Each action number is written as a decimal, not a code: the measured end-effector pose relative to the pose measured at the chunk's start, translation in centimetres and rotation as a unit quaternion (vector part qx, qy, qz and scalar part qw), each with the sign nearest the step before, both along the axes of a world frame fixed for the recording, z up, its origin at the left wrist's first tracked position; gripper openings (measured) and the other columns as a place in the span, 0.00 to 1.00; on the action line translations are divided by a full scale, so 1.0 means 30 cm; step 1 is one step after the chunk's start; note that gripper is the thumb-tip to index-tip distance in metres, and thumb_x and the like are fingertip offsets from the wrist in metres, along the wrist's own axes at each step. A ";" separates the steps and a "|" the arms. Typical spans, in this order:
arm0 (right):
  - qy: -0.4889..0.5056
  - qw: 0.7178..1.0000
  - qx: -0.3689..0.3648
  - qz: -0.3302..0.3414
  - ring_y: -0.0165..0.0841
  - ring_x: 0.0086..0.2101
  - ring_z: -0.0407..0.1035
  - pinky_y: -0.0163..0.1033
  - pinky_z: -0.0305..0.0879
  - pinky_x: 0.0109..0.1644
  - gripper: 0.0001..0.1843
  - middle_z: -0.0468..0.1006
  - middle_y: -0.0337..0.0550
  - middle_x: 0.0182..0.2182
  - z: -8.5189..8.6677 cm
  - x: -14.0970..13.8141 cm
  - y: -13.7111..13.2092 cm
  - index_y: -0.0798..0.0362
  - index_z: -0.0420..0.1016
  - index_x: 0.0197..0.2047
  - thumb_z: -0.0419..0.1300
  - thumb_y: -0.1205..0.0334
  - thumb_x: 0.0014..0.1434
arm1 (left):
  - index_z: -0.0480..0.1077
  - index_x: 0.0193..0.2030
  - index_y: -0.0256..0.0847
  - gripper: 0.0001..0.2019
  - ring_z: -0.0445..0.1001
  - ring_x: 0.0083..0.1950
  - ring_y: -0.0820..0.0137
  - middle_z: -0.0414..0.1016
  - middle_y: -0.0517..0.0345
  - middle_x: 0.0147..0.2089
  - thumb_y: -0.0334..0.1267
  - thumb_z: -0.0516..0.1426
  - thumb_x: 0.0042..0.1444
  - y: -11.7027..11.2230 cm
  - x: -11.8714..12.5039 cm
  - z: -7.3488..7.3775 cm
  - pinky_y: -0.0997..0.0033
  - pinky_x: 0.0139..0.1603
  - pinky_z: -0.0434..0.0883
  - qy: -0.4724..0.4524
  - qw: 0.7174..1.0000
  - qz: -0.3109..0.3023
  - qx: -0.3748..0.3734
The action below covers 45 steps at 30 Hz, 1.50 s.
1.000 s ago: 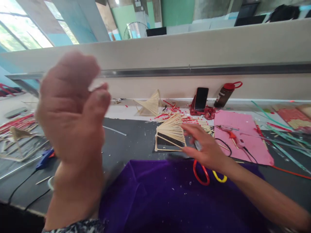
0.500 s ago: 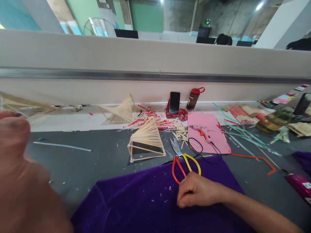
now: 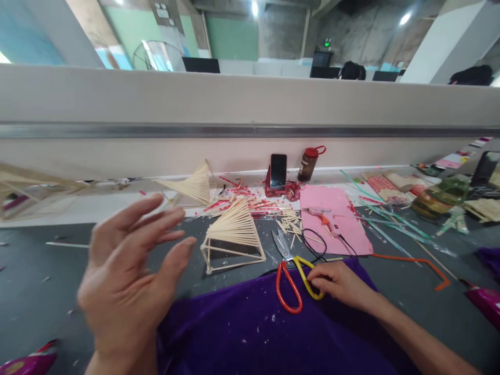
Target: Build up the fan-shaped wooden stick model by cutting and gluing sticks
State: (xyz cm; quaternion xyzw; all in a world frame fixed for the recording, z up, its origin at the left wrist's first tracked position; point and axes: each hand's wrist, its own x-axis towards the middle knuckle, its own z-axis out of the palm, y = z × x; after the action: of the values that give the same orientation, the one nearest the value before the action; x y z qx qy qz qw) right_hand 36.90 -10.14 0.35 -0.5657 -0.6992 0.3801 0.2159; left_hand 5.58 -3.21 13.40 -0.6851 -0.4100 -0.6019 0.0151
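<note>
Fingers of the left hand (image 3: 125, 281) curve apart, holding nothing, left of the stick model (image 3: 236, 224). Those of the right hand (image 3: 341, 285) curl at the scissors (image 3: 287, 254), near-right of the model; whether they grip, one cannot tell.

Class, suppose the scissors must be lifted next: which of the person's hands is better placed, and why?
Probably the right hand: its fingers are at the yellow handle of the scissors. The left hand hangs open in the air, farther from them.
</note>
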 end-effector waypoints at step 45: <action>-0.274 0.931 0.232 -0.057 0.34 0.42 0.69 0.35 0.62 0.42 0.17 0.74 0.48 0.45 0.012 -0.194 0.924 0.54 0.76 0.43 0.46 0.62 0.64 | 0.73 0.42 0.45 0.10 0.75 0.37 0.77 0.68 0.56 0.52 0.29 0.58 0.53 0.102 -0.095 -0.051 0.78 0.32 0.76 0.020 0.993 -0.061 -0.095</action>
State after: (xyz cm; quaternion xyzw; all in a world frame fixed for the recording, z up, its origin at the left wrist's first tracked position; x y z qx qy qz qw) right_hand 31.08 17.58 0.72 -0.6207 -0.7667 0.0242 0.1622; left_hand 2.73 -0.14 11.87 -0.7192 -0.4225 -0.5459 -0.0783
